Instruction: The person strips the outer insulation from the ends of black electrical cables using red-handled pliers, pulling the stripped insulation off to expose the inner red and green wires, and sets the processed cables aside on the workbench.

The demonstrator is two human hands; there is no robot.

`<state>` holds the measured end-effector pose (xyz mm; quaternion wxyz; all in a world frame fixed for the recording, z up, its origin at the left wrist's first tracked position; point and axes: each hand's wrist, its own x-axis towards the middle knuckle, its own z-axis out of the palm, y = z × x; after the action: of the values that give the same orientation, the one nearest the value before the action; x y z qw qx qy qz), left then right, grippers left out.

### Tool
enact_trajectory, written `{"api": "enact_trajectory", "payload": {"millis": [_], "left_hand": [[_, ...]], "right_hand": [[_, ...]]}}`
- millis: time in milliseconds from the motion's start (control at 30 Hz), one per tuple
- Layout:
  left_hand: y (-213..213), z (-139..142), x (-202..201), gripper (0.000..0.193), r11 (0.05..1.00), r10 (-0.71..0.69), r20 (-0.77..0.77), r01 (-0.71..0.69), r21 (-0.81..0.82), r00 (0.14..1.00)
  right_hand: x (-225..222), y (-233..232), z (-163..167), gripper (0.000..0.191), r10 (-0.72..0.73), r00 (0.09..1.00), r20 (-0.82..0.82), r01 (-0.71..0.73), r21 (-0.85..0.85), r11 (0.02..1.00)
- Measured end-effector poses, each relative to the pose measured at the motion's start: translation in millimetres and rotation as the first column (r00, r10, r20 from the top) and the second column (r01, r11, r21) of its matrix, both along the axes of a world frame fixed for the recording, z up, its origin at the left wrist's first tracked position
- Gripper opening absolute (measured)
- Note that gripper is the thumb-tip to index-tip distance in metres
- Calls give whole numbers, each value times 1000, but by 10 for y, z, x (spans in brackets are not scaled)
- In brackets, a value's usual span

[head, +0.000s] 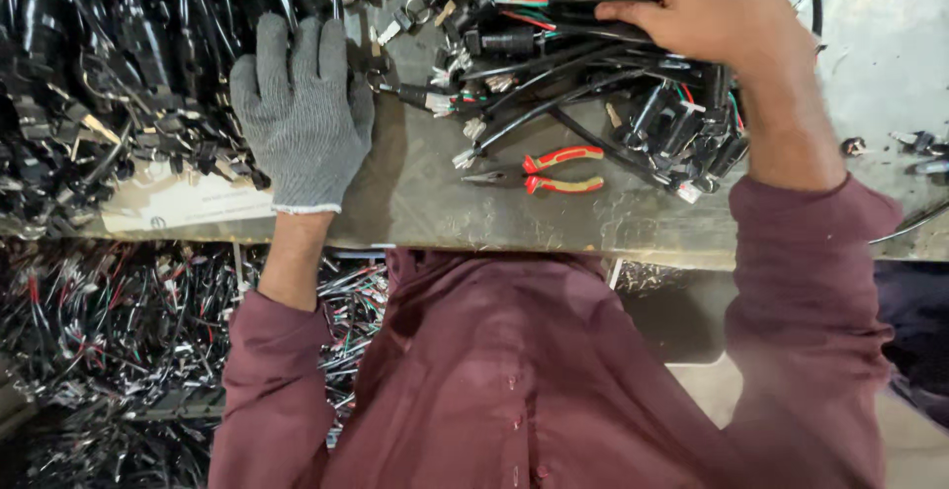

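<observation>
My left hand (300,113), in a grey knit glove, lies flat with fingers spread on the edge of a big heap of black cables with connectors (109,74) on the left of the grey worktop (415,202). My bare right hand (717,9) reaches to the far side and presses down on a bundle of black cables with red and green wires (554,24); its fingers curl over the bundle. Red-handled pliers (554,171) lie on the worktop between my arms, untouched.
A white cardboard sheet (178,202) lies under the left heap at the table's front edge. Below the table on the left is a mass of cut wire scraps (109,321). Small loose black parts (914,143) sit at the right edge.
</observation>
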<state>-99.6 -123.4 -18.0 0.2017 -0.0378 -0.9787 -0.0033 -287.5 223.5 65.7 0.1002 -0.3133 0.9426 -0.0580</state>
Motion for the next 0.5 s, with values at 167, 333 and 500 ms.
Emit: {"api": "enact_trajectory", "payload": {"millis": [167, 333, 500], "left_hand": [[71, 155, -1, 52, 1000, 1, 58, -1, -16, 998], [315, 371, 154, 58, 988, 2, -6, -1, 157, 1000], [580, 506, 253, 55, 956, -152, -35, 156, 247, 988]], "right_hand": [[258, 258, 81, 50, 60, 992, -110, -78, -168, 983], [632, 90, -8, 22, 164, 911, -379, -225, -121, 967], [537, 131, -49, 8, 132, 897, -421, -273, -296, 915]]}}
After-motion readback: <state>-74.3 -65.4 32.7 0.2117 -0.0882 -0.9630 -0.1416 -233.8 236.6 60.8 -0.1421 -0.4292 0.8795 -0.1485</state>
